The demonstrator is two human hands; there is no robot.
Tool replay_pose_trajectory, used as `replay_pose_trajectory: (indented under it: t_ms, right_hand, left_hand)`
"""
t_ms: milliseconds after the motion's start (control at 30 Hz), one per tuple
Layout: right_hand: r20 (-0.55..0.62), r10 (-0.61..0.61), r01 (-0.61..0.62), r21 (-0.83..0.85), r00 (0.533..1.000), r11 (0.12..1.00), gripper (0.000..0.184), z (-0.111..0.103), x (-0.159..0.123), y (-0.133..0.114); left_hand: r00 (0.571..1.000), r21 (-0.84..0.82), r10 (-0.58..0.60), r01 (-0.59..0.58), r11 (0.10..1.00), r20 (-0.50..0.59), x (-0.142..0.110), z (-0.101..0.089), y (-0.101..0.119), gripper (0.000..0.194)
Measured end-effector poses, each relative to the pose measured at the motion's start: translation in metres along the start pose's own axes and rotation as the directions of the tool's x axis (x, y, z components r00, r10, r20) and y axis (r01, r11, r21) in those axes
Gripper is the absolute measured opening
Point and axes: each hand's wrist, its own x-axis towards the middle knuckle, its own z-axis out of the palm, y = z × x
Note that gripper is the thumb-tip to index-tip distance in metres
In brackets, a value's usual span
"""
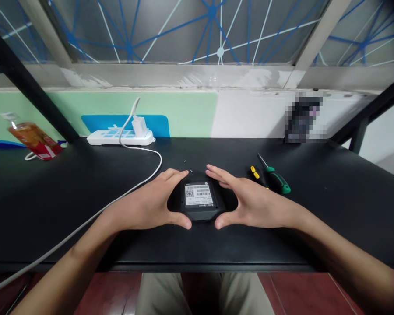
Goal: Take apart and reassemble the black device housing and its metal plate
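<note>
Bordering the front edge: the black table (216, 249), bearing everything below it on this list.

Item, hands, two: my left hand (147, 205) and right hand (252, 203) are standing spread, thumbs nearest me, fingers beyond; whether skin is touching casing, I cannot tell.

Item, black device (200, 202), one: it is lying flat between my palms, showing a white printed label (198, 193). I am judging it stiff, fairly light, perhaps slick on its smooth faces, and unforgiving of a drop. I am favouring its opposite side walls for a hold, leaving the label uncovered.

Item, slivers (191, 171), two, tiny: lying just beyond it, too small to identify.

Item, drivers, right side: a yellow-and-black handle (256, 173) is lying beside a green screwdriver (279, 180).

Item, white cable (144, 150): curving along the left, towards a power strip (111, 138) by the wall.
</note>
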Motion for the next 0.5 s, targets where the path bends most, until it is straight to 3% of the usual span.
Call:
replay_pose_trajectory:
  t_ms: [100,367,500]
  right_hand:
    - [0.013,-0.006,0.007,-0.013,1.000,1.000,0.124,-0.0006,0.0002,0.0026]
    - [-0.020,0.084,-0.084,-0.051,0.996,0.995,0.129,0.0015,0.0035,0.0005]
    - [-0.041,0.048,-0.051,-0.052,0.998,0.997,0.129,0.0017,0.0039,0.0021]
  left_hand:
    - [1.000,0.019,0.003,-0.003,1.000,-0.002,0.0006,-0.0004,-0.0003,0.093]
    - [1.000,0.027,0.015,-0.016,1.000,0.019,0.0067,0.0022,0.0021,0.089]
    - [0.999,0.025,0.050,-0.050,0.998,0.009,0.0074,0.0024,-0.0025,0.092]
